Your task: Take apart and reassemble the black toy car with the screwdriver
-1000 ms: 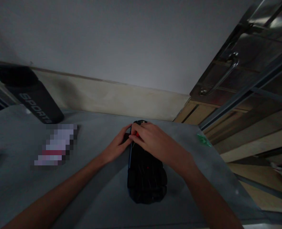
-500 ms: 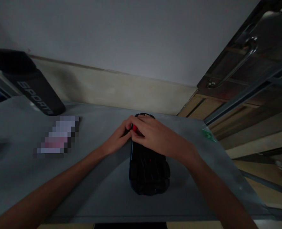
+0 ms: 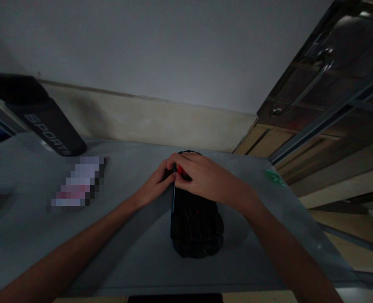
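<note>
A black toy car [image 3: 197, 229] lies with its underside up on the table, its long side pointing away from me. My left hand [image 3: 157, 182] is closed against the car's left edge near its far end, thumb and fingers bent. Over the far half of the car, my right hand [image 3: 205, 176] is closed with its fingertips pinched around a small red piece [image 3: 180, 169]. Most of that piece is hidden by the fingers, so its kind cannot be made out. Both hands' fingertips nearly meet there.
At the left a dark bottle [image 3: 49, 122] with "SPORT" lettering stands by the wall. In front of it lies a blurred-out flat, phone-shaped object [image 3: 81, 181]. A green wrapper [image 3: 275, 177] sits near the right edge of the grey table [image 3: 126, 252]. A metal door with a handle [image 3: 309, 86] is beyond.
The view has shifted slightly. Both hands stay at the same place on the car, with only a slight shift of the right fingers around the red piece.
</note>
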`<state>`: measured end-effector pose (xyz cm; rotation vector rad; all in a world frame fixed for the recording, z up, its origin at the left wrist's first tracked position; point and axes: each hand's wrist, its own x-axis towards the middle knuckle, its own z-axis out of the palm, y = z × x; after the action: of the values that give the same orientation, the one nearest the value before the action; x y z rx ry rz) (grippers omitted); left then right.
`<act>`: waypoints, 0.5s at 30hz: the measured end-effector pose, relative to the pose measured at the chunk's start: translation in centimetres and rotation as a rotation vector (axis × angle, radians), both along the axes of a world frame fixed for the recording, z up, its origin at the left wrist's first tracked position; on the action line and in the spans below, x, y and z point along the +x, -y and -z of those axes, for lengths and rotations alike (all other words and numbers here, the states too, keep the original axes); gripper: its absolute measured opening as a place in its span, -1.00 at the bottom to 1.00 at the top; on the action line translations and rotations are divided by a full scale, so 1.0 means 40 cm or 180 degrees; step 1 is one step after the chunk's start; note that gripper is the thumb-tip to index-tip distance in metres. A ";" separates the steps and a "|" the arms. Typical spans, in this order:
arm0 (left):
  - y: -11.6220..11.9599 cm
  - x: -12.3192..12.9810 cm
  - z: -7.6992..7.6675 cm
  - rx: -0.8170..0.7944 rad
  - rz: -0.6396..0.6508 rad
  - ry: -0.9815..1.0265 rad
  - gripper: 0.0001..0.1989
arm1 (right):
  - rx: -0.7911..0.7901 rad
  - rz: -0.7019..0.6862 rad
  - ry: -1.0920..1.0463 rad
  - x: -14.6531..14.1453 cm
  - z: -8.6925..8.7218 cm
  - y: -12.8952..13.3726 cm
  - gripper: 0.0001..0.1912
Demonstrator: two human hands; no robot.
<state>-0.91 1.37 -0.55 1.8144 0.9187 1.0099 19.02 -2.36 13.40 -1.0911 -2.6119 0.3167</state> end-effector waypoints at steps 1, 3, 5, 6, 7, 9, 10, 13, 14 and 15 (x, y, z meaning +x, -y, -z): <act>0.001 0.001 -0.001 -0.0008 0.0007 -0.0004 -0.50 | 0.0031 0.0053 0.0038 -0.001 0.001 0.001 -0.94; 0.002 0.002 -0.003 -0.0021 0.0010 -0.0017 -0.50 | 0.0079 0.0221 0.0177 -0.003 0.005 0.001 -0.85; 0.003 0.003 -0.007 -0.0039 -0.0004 -0.0021 -0.52 | 0.0132 0.0308 0.0304 -0.004 0.009 0.001 -0.78; 0.004 0.003 -0.009 -0.0045 -0.0010 -0.0018 -0.53 | 0.0164 0.0268 0.0314 -0.004 0.010 0.001 -0.79; 0.004 0.003 -0.011 -0.0052 -0.0006 -0.0018 -0.53 | 0.0193 0.0197 0.0287 -0.005 0.011 0.000 -0.82; 0.003 0.002 -0.012 -0.0062 0.0002 -0.0036 -0.50 | 0.0214 0.0066 0.0191 -0.009 0.013 -0.001 -0.87; 0.003 0.002 -0.012 -0.0066 0.0004 -0.0050 -0.48 | 0.0204 0.0074 0.0180 -0.013 0.013 -0.001 -0.87; 0.005 0.004 -0.013 -0.0071 -0.0057 -0.0062 -0.47 | 0.0155 0.0390 0.0328 -0.026 0.012 -0.003 -0.80; 0.006 0.005 -0.014 -0.0070 -0.0083 -0.0050 -0.47 | 0.0150 0.0459 0.0361 -0.029 0.011 -0.004 -0.78; 0.008 0.005 -0.015 -0.0075 -0.0085 -0.0025 -0.47 | 0.0150 0.0473 0.0362 -0.031 0.010 -0.004 -0.78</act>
<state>-0.69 1.06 0.05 1.7921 0.9581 1.0050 17.79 -2.20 13.00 -1.3137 -2.6017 0.1640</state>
